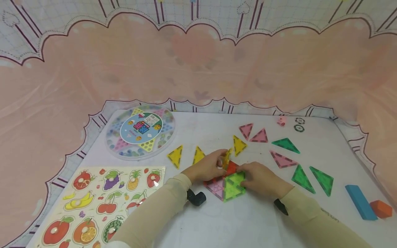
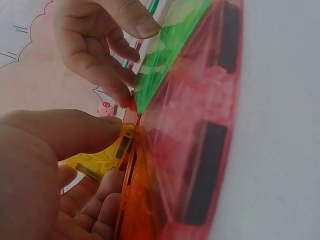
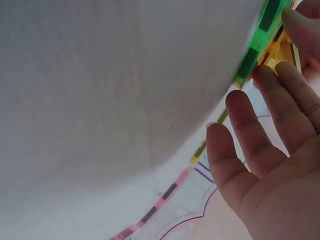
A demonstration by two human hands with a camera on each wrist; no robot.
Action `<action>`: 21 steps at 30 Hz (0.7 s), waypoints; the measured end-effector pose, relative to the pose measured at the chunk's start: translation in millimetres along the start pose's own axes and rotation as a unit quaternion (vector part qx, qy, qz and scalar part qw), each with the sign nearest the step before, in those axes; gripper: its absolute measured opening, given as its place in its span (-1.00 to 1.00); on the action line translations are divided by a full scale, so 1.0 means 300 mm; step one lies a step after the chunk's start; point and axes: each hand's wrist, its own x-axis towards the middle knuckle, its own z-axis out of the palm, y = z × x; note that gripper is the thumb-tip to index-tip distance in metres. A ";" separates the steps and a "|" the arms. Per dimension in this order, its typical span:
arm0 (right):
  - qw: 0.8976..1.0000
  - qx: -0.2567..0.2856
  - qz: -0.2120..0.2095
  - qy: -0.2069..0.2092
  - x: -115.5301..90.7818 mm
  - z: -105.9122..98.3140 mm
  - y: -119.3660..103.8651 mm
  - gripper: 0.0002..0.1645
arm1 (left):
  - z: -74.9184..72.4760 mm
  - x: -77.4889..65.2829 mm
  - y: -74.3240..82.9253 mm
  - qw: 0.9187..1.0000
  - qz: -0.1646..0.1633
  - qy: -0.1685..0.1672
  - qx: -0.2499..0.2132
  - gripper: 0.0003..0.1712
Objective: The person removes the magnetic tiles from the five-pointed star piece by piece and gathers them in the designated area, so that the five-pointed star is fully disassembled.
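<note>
My left hand (image 1: 207,167) pinches a yellow triangular magnetic tile (image 1: 227,161) between thumb and fingers. It is tilted up at the far edge of a joined group of tiles. In the left wrist view the yellow tile (image 2: 97,159) meets an orange-looking tile (image 2: 137,202). The group also has a red tile (image 1: 231,168), a pink tile (image 1: 216,188) and light green tiles (image 1: 233,187). My right hand (image 1: 260,177) rests at the group's right side. Its thumb touches the green tile (image 2: 167,47), and its other fingers extend loosely toward the red edge.
Loose yellow (image 1: 175,156), pink (image 1: 283,159) and green triangles (image 1: 303,179) lie around the group. A round marble game board (image 1: 140,132) stands back left, with a fruit puzzle board (image 1: 102,203) before it. A blue block (image 1: 360,202) and an orange block (image 1: 381,209) lie right.
</note>
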 end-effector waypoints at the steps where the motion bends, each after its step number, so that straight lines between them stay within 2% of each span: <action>1: 1.000 -0.001 0.007 0.000 -0.002 0.001 -0.003 -0.52 | -0.001 0.000 0.000 1.000 -0.001 0.000 -0.004 -0.16; 12: 1.000 -0.027 0.014 0.005 -0.008 -0.001 -0.024 -0.57 | -0.004 -0.002 0.014 1.000 -0.025 0.015 -0.007 -0.15; 19: 1.000 -0.011 0.019 0.000 -0.008 0.000 -0.023 -0.57 | 0.005 -0.007 0.016 0.999 -0.002 0.052 0.010 -0.19; 21: 1.000 -0.006 0.022 0.000 -0.008 0.001 -0.023 -0.57 | 0.004 -0.008 0.014 0.998 -0.008 0.060 0.002 -0.23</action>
